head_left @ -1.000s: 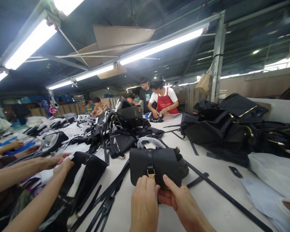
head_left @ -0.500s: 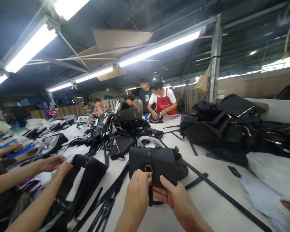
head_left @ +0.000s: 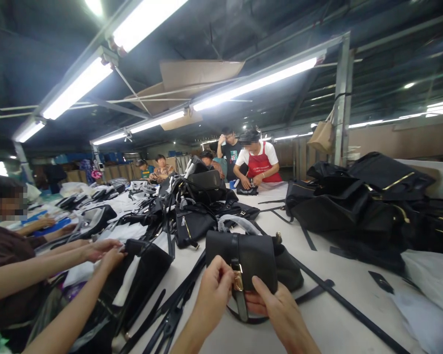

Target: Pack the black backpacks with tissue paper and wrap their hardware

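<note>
A small black handbag (head_left: 256, 255) with a flap, a centre strap and a gold buckle (head_left: 237, 281) stands on the white table (head_left: 328, 314) in front of me. My left hand (head_left: 212, 295) pinches the strap right at the buckle. Curled under the bag's lower edge, my right hand (head_left: 276, 307) holds the bag with its thumb up on the front, and the loose strap end hangs between the two hands. A wrapped handle (head_left: 236, 222) arches over the bag's top.
Loose black straps (head_left: 170, 309) lie at the left, one long strap (head_left: 347, 307) at the right. A co-worker's arms (head_left: 55, 275) reach to an open black bag (head_left: 140, 275). Black bags are heaped at right (head_left: 358, 206) and centre (head_left: 199, 196). People work at the far end.
The strap has come loose from the flap: it sat buckled flat, and now its end hangs free below the buckle. My left hand shifted onto the buckle. The camera tilted slightly.
</note>
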The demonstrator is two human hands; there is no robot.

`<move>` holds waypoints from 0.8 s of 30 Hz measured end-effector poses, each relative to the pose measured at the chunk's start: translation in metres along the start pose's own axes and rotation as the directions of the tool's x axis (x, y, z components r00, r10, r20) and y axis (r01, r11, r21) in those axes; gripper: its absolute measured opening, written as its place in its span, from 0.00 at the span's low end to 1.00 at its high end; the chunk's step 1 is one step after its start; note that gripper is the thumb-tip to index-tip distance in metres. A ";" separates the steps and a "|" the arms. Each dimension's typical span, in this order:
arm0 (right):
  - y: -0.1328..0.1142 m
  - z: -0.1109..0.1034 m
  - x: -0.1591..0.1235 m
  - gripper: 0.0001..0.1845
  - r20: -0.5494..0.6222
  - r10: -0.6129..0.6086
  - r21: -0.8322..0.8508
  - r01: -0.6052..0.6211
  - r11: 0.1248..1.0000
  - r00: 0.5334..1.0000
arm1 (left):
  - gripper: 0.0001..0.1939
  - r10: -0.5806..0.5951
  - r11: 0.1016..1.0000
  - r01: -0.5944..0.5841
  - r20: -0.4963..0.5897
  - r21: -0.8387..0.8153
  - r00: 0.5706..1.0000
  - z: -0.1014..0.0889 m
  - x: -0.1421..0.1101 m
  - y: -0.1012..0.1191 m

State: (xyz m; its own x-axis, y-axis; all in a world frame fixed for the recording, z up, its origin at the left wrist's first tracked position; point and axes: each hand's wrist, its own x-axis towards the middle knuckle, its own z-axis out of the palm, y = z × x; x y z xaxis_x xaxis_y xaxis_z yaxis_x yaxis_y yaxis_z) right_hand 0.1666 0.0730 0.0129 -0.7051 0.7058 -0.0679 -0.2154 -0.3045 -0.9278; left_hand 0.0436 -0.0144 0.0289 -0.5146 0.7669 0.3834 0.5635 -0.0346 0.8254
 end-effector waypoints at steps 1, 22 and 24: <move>0.000 0.000 0.000 0.30 -0.001 -0.003 -0.017 0.003 1.000 1.000 | 0.10 0.007 0.999 -0.006 -0.024 0.034 1.000 -0.001 0.001 -0.002; 0.003 0.000 -0.005 0.24 -0.021 -0.017 -0.045 0.016 0.999 1.000 | 0.14 0.059 0.957 -0.069 0.043 0.283 0.997 -0.008 -0.010 0.027; 0.002 -0.001 -0.005 0.24 -0.028 -0.023 -0.041 0.022 0.999 0.999 | 0.13 0.024 0.976 -0.026 0.011 0.214 1.000 -0.007 -0.011 0.025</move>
State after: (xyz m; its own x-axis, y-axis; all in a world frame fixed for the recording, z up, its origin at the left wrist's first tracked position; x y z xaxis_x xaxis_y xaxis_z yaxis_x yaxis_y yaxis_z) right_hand 0.1705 0.0688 0.0109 -0.6803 0.7307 -0.0566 -0.2034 -0.2625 -0.9433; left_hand 0.0585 -0.0279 0.0479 -0.4933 0.7731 0.3987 0.7021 0.0832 0.7072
